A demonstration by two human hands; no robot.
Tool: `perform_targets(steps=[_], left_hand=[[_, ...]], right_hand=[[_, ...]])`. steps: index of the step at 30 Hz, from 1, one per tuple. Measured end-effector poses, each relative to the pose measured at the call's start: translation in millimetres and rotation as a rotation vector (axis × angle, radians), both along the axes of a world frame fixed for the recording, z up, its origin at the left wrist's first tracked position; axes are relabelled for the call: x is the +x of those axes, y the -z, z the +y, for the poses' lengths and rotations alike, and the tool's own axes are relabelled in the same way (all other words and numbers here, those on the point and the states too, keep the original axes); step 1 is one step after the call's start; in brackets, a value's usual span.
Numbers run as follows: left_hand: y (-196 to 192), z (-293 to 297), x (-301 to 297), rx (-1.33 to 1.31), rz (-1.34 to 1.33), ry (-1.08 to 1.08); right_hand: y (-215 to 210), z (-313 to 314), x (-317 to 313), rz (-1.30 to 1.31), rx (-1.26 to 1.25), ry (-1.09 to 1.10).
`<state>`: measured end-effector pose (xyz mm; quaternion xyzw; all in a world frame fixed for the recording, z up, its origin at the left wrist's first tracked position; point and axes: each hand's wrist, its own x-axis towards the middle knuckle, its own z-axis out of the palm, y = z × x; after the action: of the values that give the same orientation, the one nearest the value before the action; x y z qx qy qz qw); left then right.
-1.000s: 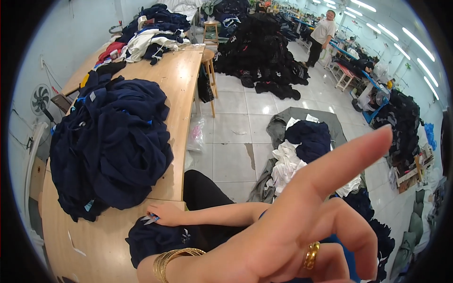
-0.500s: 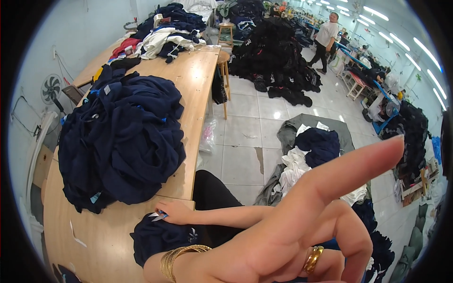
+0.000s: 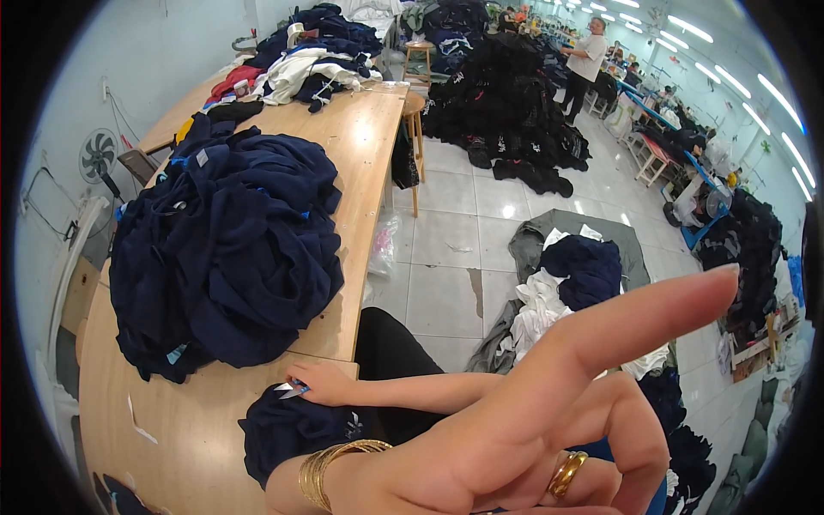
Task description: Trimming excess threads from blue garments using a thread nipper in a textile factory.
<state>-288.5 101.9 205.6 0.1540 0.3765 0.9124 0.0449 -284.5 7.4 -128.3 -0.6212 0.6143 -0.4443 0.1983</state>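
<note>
My left hand (image 3: 524, 408) looms large and close in front. Its index finger stretches out to the right, the other fingers curl loosely, and nothing shows in it. Gold bangles (image 3: 330, 472) circle its wrist, and a gold ring (image 3: 568, 474) is on one finger. Beyond it, my right hand (image 3: 323, 384) is closed around small scissors (image 3: 296, 391) with blue handles, their blades apart and pointing left. That hand rests over a navy garment (image 3: 296, 429) with a small pale print, at the table's near edge. Part of the garment and my right forearm are hidden behind my left hand.
A big heap of navy garments (image 3: 223, 249) covers much of the wooden table (image 3: 360, 154). White and navy clothes (image 3: 318, 60) lie at its far end. Stools (image 3: 415, 129) stand beside it. Floor piles include black garments (image 3: 498, 103) and mixed clothing (image 3: 584, 266). A person (image 3: 586, 64) stands farther back.
The view has shifted slightly. My left index finger points a little lower. My right hand keeps the scissors in the same place. The person in the background has stopped and turned.
</note>
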Motion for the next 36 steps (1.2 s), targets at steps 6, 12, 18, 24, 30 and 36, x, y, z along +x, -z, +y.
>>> perform_targets(steps=[6,12,18,24,30,36], left_hand=[[6,-9,2,0.036,-0.045,-0.049],[27,-18,40,0.008,-0.044,-0.122],[84,-56,93,0.161,0.487,-0.3],[76,-46,130,-0.096,0.783,-0.335],[61,-65,148,-0.372,0.772,-0.46],[64,-65,155,-0.511,0.831,-0.625]], right_hand=[[-2,-5,4,-0.021,-0.016,-0.013],[10,-8,4,-0.002,-0.032,0.046],[-7,-25,23,-0.018,-0.09,-0.128],[-18,-15,-5,-0.001,-0.03,-0.024],[-34,-14,-14,-0.03,-0.086,0.049],[-45,0,-17,-0.031,-0.094,0.031]])
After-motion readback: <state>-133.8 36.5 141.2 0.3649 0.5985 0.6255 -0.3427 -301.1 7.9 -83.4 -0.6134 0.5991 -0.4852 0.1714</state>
